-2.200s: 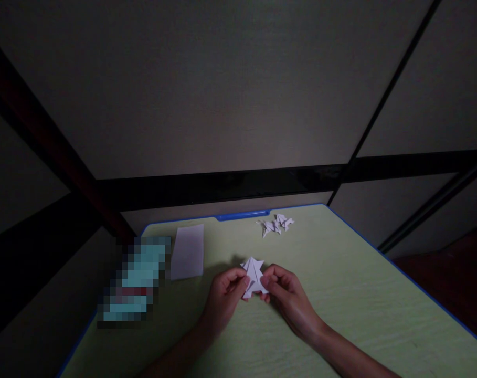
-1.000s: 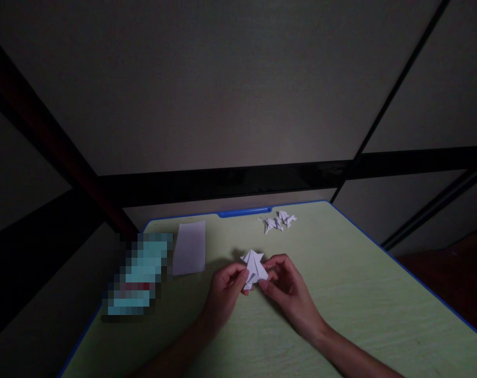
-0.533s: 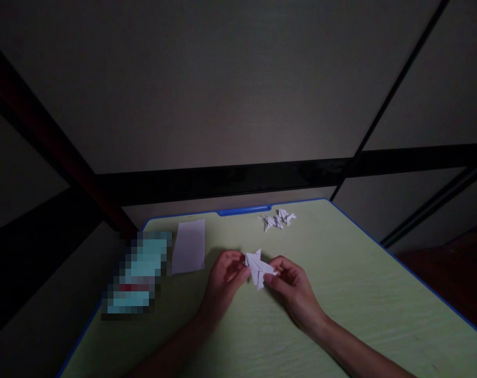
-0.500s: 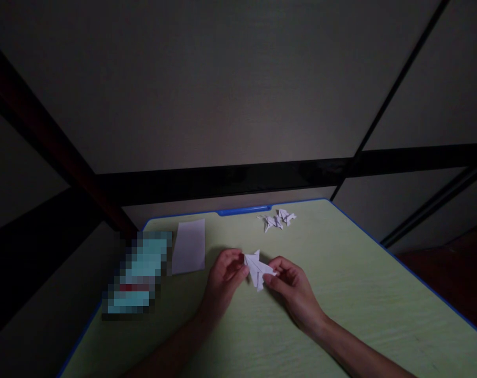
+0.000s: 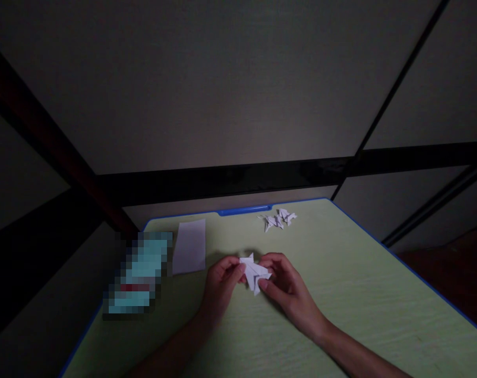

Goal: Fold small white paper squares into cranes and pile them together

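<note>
A small folded white paper figure (image 5: 254,272), with several pointed flaps, is held just above the table between my two hands. My left hand (image 5: 221,281) pinches its left end, thumb on top and fingers curled behind. On the other side my right hand (image 5: 289,286) grips the lower right flaps, its thumb pressed against the paper and its fingers bent behind it. The right fingertips are partly hidden by the figure. Farther back lie folded paper figures (image 5: 278,220), close together and of the same white paper.
The light green table (image 5: 360,278) has a blue rim and a blue strip (image 5: 245,210) at its far edge. White paper (image 5: 190,247) lies at the left, beside a blurred-out teal item (image 5: 138,273). A wall of dark panels (image 5: 230,94) stands behind the table.
The paper figure has shifted slightly left and turned a little. My left thumb has moved onto its left end, and my right hand has come slightly left with its fingers raised.
</note>
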Tool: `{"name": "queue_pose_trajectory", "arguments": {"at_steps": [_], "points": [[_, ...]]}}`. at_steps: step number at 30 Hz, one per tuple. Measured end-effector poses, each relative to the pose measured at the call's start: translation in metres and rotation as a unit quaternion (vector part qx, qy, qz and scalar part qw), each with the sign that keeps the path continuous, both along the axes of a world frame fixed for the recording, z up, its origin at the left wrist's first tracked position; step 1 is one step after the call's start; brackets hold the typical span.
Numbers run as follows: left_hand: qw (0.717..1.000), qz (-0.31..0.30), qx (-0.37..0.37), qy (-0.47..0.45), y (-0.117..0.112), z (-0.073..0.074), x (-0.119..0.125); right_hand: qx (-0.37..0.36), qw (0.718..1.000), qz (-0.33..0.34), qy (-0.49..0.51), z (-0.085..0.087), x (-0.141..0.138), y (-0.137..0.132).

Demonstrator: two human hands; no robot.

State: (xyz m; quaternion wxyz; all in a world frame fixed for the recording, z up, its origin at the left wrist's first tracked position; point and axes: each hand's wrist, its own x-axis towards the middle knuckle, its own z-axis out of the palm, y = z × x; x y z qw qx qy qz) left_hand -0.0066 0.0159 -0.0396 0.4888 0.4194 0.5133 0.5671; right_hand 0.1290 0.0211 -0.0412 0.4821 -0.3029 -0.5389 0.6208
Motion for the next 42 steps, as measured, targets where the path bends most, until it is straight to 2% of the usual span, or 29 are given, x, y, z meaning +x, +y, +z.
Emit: {"name": "queue_pose_trajectory", "arguments": {"at_steps": [5,11,17,21,32,38,42], "points": [[1.000,-0.013,0.007,0.011,0.0008,-0.0020,-0.0011,0.061,0.996,0.026,-0.062,-0.0018,0.0020,-0.0013],[1.000,0.003,0.000,0.014,0.0013,-0.0047,-0.0021,0.064,0.997,0.012,-0.050,-0.0034,0.0028,0.0020],[1.000,0.010,-0.006,0.007,0.0008,-0.0031,-0.0011,-0.011,0.999,0.033,-0.019,0.0006,0.0022,0.0021],[1.000,0.011,-0.004,0.010,0.0005,-0.0004,-0.0010,-0.051,0.999,0.013,-0.001,-0.0004,0.0014,0.0017],[0.998,-0.057,0.004,0.002,-0.0040,-0.0004,0.0006,-0.066,0.997,-0.018,0.045,-0.0057,-0.0011,0.0056],[0.999,-0.044,0.024,-0.017,-0.0052,0.0037,0.0017,-0.097,0.994,-0.004,0.043,-0.0039,-0.0020,0.0042],[0.997,-0.066,0.029,-0.014,-0.0063,0.0016,0.0032,-0.102,0.991,-0.052,0.065,-0.0030,-0.0017,0.0031]]}}
